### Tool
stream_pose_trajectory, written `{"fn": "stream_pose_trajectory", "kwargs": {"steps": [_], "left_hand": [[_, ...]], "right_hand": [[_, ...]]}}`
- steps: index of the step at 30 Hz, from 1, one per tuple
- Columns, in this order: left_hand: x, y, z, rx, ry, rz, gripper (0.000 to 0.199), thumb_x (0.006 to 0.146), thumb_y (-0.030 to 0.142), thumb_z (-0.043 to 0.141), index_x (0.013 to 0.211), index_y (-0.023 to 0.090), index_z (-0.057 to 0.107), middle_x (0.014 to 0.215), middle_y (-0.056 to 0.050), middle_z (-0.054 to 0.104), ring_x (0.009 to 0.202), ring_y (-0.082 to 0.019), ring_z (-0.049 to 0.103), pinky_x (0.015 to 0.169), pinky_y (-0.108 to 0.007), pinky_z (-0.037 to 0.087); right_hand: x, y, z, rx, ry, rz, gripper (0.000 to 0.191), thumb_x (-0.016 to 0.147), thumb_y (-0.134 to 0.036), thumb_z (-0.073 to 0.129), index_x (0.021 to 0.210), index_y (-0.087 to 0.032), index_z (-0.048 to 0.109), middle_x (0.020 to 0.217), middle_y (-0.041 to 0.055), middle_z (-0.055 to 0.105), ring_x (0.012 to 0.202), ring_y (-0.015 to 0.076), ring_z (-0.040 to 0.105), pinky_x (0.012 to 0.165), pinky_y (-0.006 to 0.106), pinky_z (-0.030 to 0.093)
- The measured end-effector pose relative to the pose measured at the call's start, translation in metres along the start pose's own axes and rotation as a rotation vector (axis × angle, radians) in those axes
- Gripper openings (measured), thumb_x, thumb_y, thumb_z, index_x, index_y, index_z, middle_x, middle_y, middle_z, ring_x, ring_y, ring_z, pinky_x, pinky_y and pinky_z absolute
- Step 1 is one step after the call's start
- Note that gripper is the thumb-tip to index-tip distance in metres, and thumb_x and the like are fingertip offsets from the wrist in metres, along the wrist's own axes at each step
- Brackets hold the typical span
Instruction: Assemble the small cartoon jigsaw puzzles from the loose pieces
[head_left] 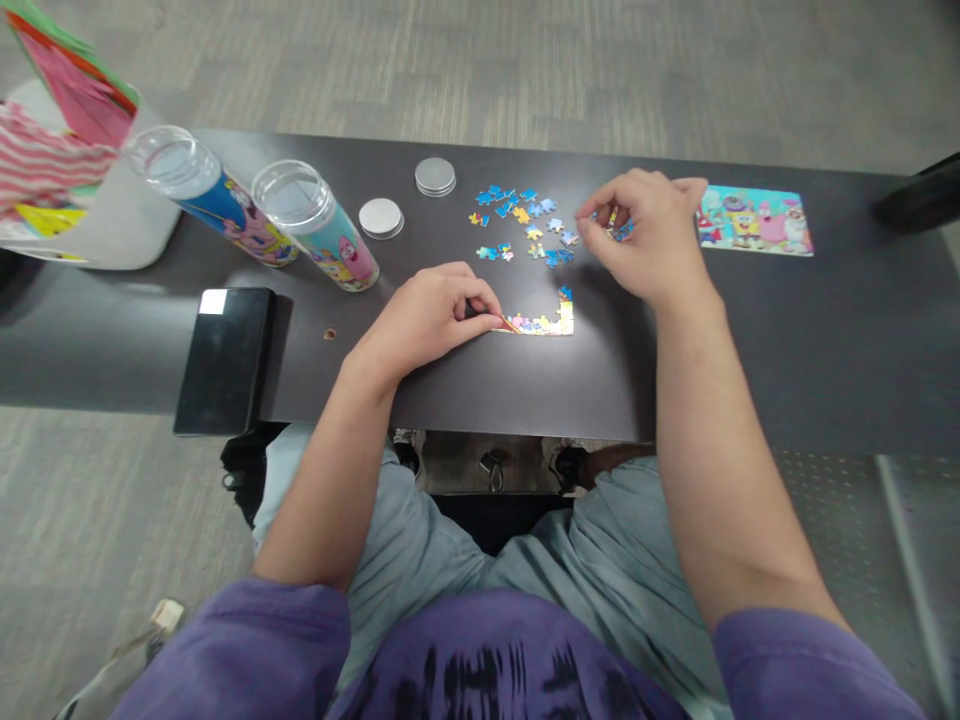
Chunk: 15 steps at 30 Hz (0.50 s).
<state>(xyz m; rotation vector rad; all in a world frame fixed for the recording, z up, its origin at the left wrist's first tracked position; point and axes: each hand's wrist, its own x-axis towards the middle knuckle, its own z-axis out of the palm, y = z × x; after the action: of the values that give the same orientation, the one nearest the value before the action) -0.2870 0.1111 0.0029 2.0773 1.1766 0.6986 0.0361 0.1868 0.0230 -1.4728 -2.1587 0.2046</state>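
Observation:
Joined puzzle pieces (551,326) form an L-shaped strip on the dark table (450,385). My left hand (442,312) pinches a small puzzle piece (510,324) at the strip's left end. Beyond the strip lie several loose puzzle pieces (521,214), mostly blue and yellow. My right hand (641,225) hovers over the right side of these pieces with thumb and fingers curled close; whether it holds one is hidden. More pieces show under and beside its fingers. A colourful cartoon picture card (754,222) lies just right of my right hand.
Two clear-topped cartoon tubes (330,240) stand at the left, with round silver lids (381,217) beside them. A black tablet-like device (225,360) lies near the front left edge. A white bin (135,225) of coloured items is at far left, a black object (919,200) at far right.

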Motion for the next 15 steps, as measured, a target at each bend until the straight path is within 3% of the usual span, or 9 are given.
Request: {"fn": "stream_pose_trajectory", "kwargs": {"steps": [8,12,15], "left_hand": [[-0.002,0.000,0.001,0.002,-0.032,-0.040,0.019,0.107,0.046,0.090,0.109,0.030,0.099,0.107,-0.004,0.081,0.086,-0.022,0.072,0.083,-0.042,0.054],[-0.003,0.001,0.001,0.015,-0.043,-0.072,0.027,0.108,0.056,0.088,0.110,0.031,0.098,0.113,-0.006,0.083,0.090,-0.025,0.073,0.085,-0.044,0.056],[-0.004,0.002,0.000,0.008,-0.062,-0.082,0.028,0.110,0.057,0.085,0.111,0.032,0.098,0.115,-0.007,0.084,0.093,-0.026,0.075,0.087,-0.046,0.057]], "right_hand": [[0.004,-0.026,-0.046,-0.027,-0.016,-0.046,0.038,0.120,-0.070,0.072,0.111,-0.035,0.081,0.120,0.0138,0.089,0.121,0.0455,0.077,0.128,0.073,0.039],[0.007,-0.017,-0.052,-0.043,-0.032,-0.017,0.041,0.120,-0.077,0.071,0.115,-0.038,0.083,0.117,0.0132,0.090,0.122,0.0471,0.075,0.125,0.074,0.041],[0.009,-0.006,-0.050,-0.061,-0.044,-0.004,0.035,0.118,-0.070,0.074,0.114,-0.037,0.084,0.120,0.0118,0.090,0.119,0.0445,0.077,0.123,0.071,0.043]]}}
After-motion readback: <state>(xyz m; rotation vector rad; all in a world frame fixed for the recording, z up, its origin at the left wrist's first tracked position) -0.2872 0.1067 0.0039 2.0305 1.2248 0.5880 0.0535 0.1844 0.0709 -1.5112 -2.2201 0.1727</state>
